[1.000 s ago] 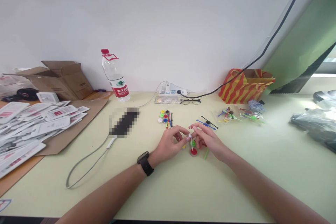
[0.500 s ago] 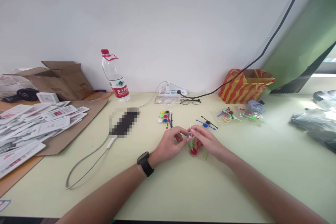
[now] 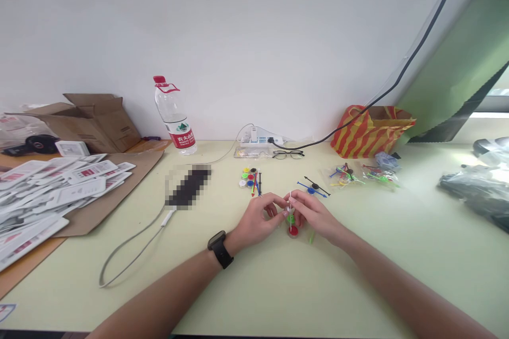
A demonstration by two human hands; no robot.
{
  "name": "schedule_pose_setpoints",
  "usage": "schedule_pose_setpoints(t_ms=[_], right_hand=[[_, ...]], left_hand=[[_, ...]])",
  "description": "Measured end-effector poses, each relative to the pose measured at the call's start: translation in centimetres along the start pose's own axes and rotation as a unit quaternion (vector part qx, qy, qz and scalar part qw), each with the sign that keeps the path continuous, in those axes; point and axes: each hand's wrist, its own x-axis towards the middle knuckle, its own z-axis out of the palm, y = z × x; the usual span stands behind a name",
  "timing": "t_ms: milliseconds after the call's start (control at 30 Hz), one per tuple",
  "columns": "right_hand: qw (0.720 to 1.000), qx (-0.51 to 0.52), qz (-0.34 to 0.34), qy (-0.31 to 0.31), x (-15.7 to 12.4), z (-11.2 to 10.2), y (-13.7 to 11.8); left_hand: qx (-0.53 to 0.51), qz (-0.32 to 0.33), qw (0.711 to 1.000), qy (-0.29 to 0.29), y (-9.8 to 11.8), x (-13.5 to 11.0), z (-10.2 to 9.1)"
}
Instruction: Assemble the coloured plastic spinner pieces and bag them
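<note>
My left hand, with a black watch on its wrist, and my right hand meet at the table's middle. Both pinch a thin white stick that stands nearly upright between their fingertips. The stick's lower end is over a red disc on the table, with a green disc just behind it. A green stick lies under my right hand. Further back lie a cluster of coloured discs and sticks and a blue and a black stick with discs.
A water bottle, power strip, glasses and a striped bag line the wall. Cardboard box and white packets fill the left. A grey cable loops nearby. Small bags of coloured parts and dark bags lie right.
The white stick has been tipped more upright and brought down toward the red disc. My right fingers have closed in toward the left hand; both hands stay in place.
</note>
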Motion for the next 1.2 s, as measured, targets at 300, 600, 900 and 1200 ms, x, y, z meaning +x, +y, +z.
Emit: schedule_pose_setpoints(t_ms=[300, 600, 900, 1200], right_hand=[[1.0, 0.0, -0.008, -0.015, -0.17, -0.01, -0.15], [0.999, 0.004, 0.0, -0.038, -0.24, -0.07, -0.21], [0.999, 0.003, -0.005, -0.037, -0.14, -0.04, 0.04], [0.999, -0.003, -0.004, -0.033, -0.1, -0.07, 0.09]], left_hand=[[-0.001, -0.002, 1.0, -0.009, 0.02, -0.06, -0.02], [0.005, 0.006, 1.0, -0.012, -0.17, -0.09, 0.08], [0.007, 0.01, 1.0, -0.012, -0.18, -0.07, 0.04], [0.008, 0.005, 1.0, -0.016, -0.12, -0.08, 0.05]])
